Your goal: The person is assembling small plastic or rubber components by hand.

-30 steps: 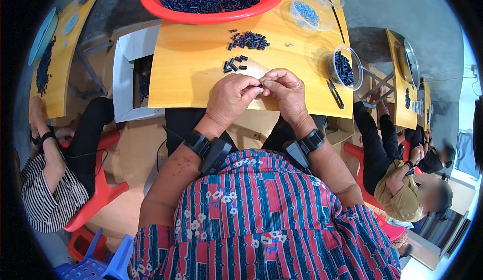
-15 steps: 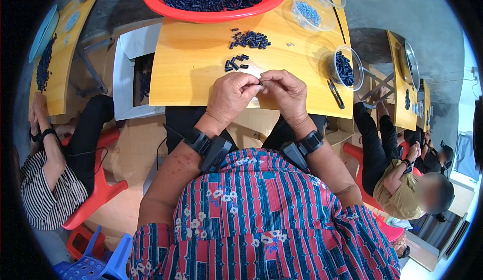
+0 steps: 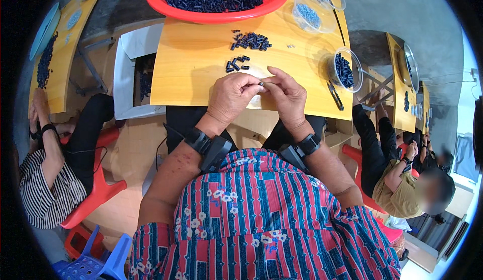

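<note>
Near the centre of the frame, the left hand [image 3: 230, 96] pinches a small dark piece [image 3: 261, 84] between thumb and index finger. The right hand [image 3: 288, 100] meets it from the right, index finger raised; whether its fingertips grip anything cannot be told. Just above, short dark cylinders [image 3: 237, 63] lie loose on the yellow tabletop [image 3: 193, 71]. A red basin [image 3: 216, 18] stands at upper centre; black snips [image 3: 335, 96] lie right of centre, beside a clear plastic tub [image 3: 360, 74].
</note>
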`<action>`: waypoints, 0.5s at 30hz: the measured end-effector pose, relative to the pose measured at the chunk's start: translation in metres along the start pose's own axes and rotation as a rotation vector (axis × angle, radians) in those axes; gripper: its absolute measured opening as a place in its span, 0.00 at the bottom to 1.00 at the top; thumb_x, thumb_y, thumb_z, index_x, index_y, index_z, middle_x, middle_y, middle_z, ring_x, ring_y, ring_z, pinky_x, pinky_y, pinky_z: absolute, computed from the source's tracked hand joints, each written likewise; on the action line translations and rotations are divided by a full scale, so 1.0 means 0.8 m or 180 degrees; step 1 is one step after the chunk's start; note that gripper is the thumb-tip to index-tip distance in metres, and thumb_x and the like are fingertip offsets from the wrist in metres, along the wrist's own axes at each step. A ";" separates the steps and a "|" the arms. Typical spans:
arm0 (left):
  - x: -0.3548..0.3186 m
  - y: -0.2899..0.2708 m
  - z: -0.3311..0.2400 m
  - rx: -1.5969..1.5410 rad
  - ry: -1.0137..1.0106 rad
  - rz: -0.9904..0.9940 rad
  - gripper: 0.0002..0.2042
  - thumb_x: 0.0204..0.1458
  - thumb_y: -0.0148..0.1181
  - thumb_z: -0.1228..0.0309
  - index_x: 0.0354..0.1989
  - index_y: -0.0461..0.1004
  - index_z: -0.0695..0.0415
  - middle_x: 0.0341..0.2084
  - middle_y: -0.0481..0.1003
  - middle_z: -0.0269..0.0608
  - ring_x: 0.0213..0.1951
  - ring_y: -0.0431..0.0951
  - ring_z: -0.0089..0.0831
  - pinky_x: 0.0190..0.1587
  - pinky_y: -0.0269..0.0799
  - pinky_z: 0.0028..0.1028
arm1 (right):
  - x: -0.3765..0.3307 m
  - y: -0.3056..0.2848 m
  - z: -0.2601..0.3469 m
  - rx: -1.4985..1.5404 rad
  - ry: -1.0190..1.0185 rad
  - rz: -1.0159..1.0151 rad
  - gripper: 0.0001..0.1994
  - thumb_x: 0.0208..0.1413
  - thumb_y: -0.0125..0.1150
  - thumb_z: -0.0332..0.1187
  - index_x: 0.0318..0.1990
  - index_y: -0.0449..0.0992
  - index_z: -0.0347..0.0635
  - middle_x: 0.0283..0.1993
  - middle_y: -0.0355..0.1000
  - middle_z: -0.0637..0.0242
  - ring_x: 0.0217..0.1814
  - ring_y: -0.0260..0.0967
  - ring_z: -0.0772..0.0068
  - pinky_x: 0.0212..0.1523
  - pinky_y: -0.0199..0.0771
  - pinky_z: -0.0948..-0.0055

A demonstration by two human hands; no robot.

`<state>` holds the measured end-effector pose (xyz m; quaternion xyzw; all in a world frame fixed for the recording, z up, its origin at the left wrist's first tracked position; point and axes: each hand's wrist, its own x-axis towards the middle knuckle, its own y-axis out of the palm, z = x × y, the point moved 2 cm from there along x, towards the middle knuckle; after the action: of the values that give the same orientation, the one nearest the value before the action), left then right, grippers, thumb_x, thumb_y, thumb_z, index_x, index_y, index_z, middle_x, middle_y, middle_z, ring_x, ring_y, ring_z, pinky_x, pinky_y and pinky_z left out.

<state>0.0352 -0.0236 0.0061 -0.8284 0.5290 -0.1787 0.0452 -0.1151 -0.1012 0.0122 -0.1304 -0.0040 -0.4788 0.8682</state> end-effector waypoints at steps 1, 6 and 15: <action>0.000 0.001 0.000 0.0001 0.0005 -0.0002 0.05 0.50 0.70 0.75 0.33 0.81 0.61 0.23 0.78 0.37 0.24 0.76 0.21 0.28 0.71 0.22 | -0.002 -0.001 -0.007 0.0263 0.0178 -0.0033 0.13 0.59 0.59 0.17 0.50 0.78 0.35 0.40 0.81 0.62 0.42 0.79 0.74 0.44 0.80 0.75; -0.001 0.002 0.007 -0.0070 -0.0049 -0.0063 0.04 0.50 0.69 0.76 0.33 0.81 0.60 0.25 0.80 0.36 0.25 0.77 0.20 0.29 0.72 0.22 | -0.006 -0.001 -0.009 0.0285 0.0272 0.0011 0.11 0.60 0.59 0.19 0.49 0.79 0.34 0.39 0.80 0.63 0.42 0.80 0.75 0.44 0.80 0.77; 0.003 0.001 0.005 -0.0041 0.0045 -0.0054 0.04 0.50 0.69 0.76 0.32 0.80 0.61 0.26 0.80 0.40 0.27 0.80 0.24 0.30 0.74 0.24 | -0.004 0.001 0.001 -0.0429 -0.0365 0.0113 0.09 0.57 0.61 0.17 0.44 0.81 0.36 0.40 0.80 0.62 0.40 0.79 0.75 0.43 0.80 0.76</action>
<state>0.0371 -0.0263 0.0026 -0.8318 0.5234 -0.1814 0.0346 -0.1158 -0.0981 0.0125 -0.2158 -0.0191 -0.4543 0.8641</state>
